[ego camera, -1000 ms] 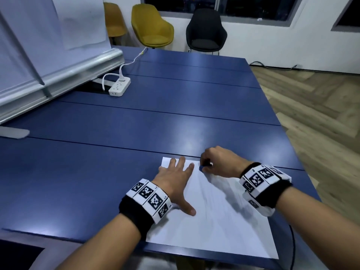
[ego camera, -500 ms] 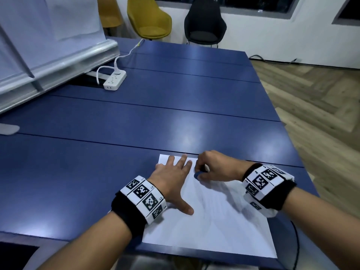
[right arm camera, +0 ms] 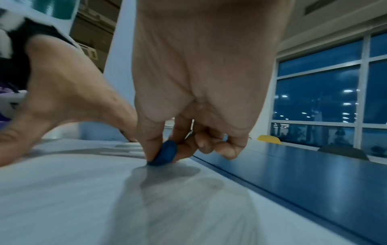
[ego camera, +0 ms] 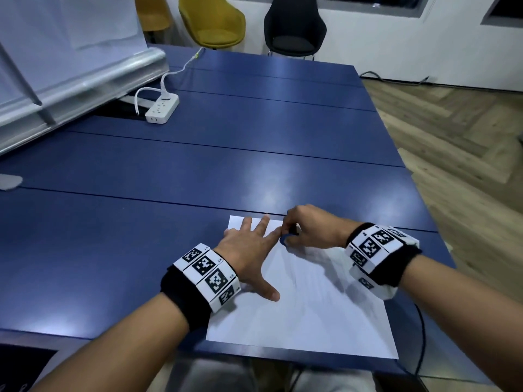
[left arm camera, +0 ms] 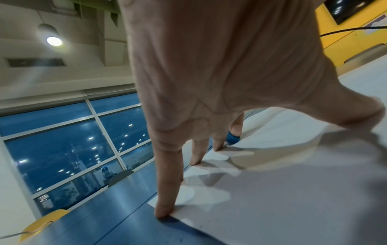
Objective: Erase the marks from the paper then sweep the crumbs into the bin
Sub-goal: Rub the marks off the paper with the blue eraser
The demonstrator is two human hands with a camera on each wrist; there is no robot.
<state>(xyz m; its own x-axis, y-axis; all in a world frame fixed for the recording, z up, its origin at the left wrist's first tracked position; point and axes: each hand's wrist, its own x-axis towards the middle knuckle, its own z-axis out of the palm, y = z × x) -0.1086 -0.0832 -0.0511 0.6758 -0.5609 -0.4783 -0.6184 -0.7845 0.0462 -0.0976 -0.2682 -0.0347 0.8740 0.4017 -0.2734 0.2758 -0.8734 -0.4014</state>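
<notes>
A white sheet of paper (ego camera: 311, 301) lies on the blue table (ego camera: 226, 165) near its front edge, with faint grey pencil marks (ego camera: 295, 281) down its middle. My left hand (ego camera: 249, 250) rests flat on the sheet's far left part, fingers spread and straight (left arm camera: 167, 190). My right hand (ego camera: 308, 227) pinches a small blue eraser (right arm camera: 165, 153) between thumb and fingers and presses it on the paper by the far edge, right beside my left index fingertip. The eraser also shows in the head view as a blue tip (ego camera: 284, 239). No bin is in view.
A white power strip (ego camera: 162, 108) with its cable lies at the back left, beside a tilted whiteboard (ego camera: 70, 66). Yellow chairs (ego camera: 215, 21) and a black chair (ego camera: 294, 26) stand beyond the table's far end. A dark cable (ego camera: 421, 329) hangs off the right front corner. Wooden floor lies to the right.
My right hand with the eraser has shifted back and forth a little at the paper's far edge, close to my left index finger. The left hand has stayed flat on the sheet.
</notes>
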